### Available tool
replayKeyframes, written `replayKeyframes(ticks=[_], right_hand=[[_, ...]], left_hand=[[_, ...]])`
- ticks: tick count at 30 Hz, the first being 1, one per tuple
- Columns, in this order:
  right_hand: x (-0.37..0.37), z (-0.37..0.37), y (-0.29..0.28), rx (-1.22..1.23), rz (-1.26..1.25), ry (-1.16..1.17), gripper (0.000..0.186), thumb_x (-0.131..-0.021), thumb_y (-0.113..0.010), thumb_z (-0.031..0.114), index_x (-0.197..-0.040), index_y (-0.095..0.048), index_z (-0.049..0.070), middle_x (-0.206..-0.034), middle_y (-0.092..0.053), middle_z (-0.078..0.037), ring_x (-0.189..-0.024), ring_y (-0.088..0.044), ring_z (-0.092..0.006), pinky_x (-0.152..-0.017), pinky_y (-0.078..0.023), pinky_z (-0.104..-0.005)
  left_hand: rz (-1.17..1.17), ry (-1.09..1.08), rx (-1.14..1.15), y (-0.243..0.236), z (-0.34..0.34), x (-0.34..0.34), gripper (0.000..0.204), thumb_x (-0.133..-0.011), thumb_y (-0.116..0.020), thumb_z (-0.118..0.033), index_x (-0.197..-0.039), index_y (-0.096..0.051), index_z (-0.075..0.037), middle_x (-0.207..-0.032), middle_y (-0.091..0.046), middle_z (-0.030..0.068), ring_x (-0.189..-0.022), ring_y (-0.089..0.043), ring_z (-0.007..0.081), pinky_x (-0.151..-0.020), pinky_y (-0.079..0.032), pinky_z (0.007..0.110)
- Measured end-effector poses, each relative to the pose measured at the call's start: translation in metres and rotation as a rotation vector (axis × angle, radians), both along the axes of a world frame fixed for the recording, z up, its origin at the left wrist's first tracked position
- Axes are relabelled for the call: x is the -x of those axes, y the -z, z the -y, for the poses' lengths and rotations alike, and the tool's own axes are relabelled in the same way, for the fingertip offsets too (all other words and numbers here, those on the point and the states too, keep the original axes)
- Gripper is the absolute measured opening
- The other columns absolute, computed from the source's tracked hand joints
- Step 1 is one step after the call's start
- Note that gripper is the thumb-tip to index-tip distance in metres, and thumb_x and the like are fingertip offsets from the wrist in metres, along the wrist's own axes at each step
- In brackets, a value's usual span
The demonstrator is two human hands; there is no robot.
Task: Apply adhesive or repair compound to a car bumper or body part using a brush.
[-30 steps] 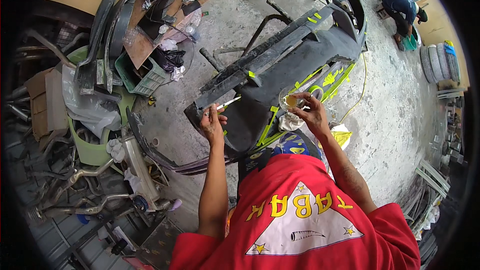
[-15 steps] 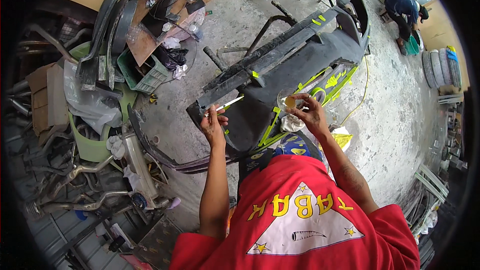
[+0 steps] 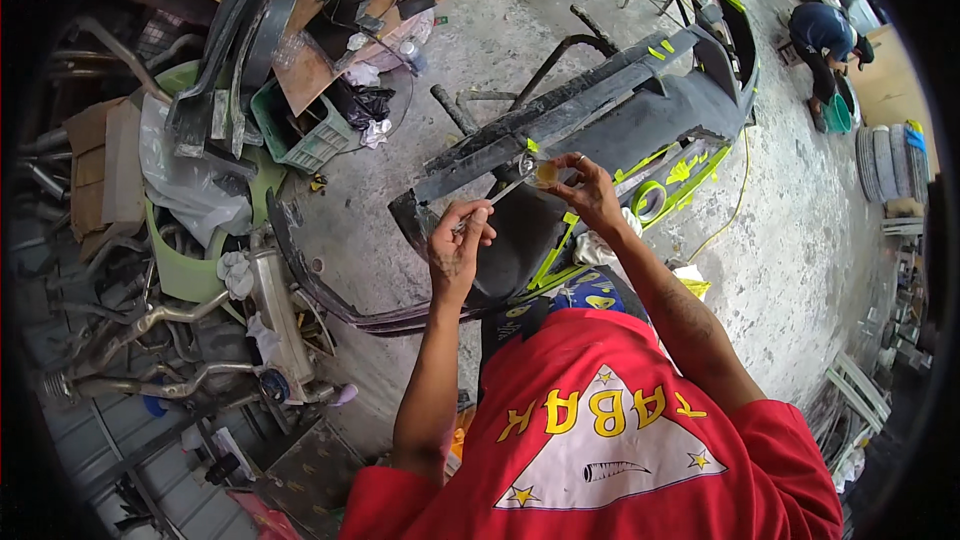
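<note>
Pinched in my left hand (image 3: 459,250) is a thin pale stick (image 3: 509,189), slanting up to the right. Its far end reaches the mouth of a small clear cup (image 3: 546,175) with yellowish liquid inside. Fingers of my right hand (image 3: 592,199) grip that cup, which is tilted toward the stick. I cannot make out whether the tip is in the liquid. Below both hands lies a dark grey car bumper (image 3: 600,130) with strips of yellow-green masking tape. A roll of tape (image 3: 651,199) rests on it, near a crumpled white cloth (image 3: 592,249) beside my right wrist.
On the left are a green crate (image 3: 300,140), metal exhaust pipes (image 3: 180,325) and a cardboard box (image 3: 105,165). A co-worker (image 3: 825,35) bends over a green bucket (image 3: 837,114) at the far right, near stacked tyres (image 3: 885,162). A yellow cord (image 3: 735,202) crosses the floor.
My hands have come together: the left moved right and up with the stick, the right moved left with the cup. The stick's end now meets the cup. The view has shifted slightly.
</note>
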State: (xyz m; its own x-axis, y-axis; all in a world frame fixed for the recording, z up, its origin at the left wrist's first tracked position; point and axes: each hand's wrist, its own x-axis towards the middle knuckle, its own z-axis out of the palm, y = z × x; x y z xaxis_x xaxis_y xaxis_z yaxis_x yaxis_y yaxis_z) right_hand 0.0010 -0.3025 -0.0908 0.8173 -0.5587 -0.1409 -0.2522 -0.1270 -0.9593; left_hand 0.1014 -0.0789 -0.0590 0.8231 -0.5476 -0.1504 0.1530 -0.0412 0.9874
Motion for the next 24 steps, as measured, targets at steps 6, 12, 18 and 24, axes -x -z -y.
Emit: replayKeyframes(ticks=[6, 12, 18, 24], right_hand=[[0.015, 0.012, 0.001, -0.163, -0.013, 0.085, 0.038, -0.081, -0.082, 0.015, -0.113, -0.063, 0.005, -0.098, -0.067, -0.001, -0.072, -0.058, -0.0076, -0.060, -0.046, -0.0243], [0.064, 0.007, -0.012, -0.264, 0.017, 0.142, 0.039, -0.083, -0.079, 0.011, -0.116, -0.060, 0.003, -0.105, -0.068, -0.003, -0.081, -0.060, -0.0087, -0.067, -0.049, -0.0239], [0.114, 0.001, -0.005, -0.311, -0.033, 0.165, 0.035, -0.087, -0.073, 0.008, -0.119, -0.058, 0.004, -0.119, -0.065, -0.006, -0.086, -0.064, -0.0097, -0.063, -0.049, -0.0224], [0.131, -0.001, -0.005, -0.293, -0.034, 0.184, 0.034, -0.086, -0.074, 0.008, -0.117, -0.060, 0.005, -0.117, -0.067, -0.004, -0.083, -0.062, -0.0078, -0.061, -0.048, -0.0221]], left_hand=[[-0.208, -0.179, 0.089, 0.019, -0.026, -0.001, 0.032, -0.099, -0.063, -0.027, -0.113, -0.065, 0.001, -0.099, -0.069, 0.0082, -0.068, -0.063, 0.0107, -0.059, -0.049, 0.024], [-0.500, -0.370, 0.210, 0.070, -0.027, 0.010, 0.033, -0.098, -0.064, -0.030, -0.117, -0.066, -0.002, -0.099, -0.071, 0.0077, -0.061, -0.064, 0.0103, -0.049, -0.048, 0.023], [-0.635, -0.516, 0.188, 0.098, -0.012, 0.021, 0.038, -0.094, -0.068, -0.038, -0.117, -0.064, -0.008, -0.102, -0.071, 0.0052, -0.060, -0.064, 0.0106, -0.047, -0.048, 0.022], [-0.681, -0.530, 0.146, 0.103, -0.012, 0.024, 0.040, -0.094, -0.067, -0.040, -0.119, -0.064, -0.009, -0.104, -0.071, 0.0042, -0.060, -0.064, 0.0105, -0.048, -0.048, 0.022]])
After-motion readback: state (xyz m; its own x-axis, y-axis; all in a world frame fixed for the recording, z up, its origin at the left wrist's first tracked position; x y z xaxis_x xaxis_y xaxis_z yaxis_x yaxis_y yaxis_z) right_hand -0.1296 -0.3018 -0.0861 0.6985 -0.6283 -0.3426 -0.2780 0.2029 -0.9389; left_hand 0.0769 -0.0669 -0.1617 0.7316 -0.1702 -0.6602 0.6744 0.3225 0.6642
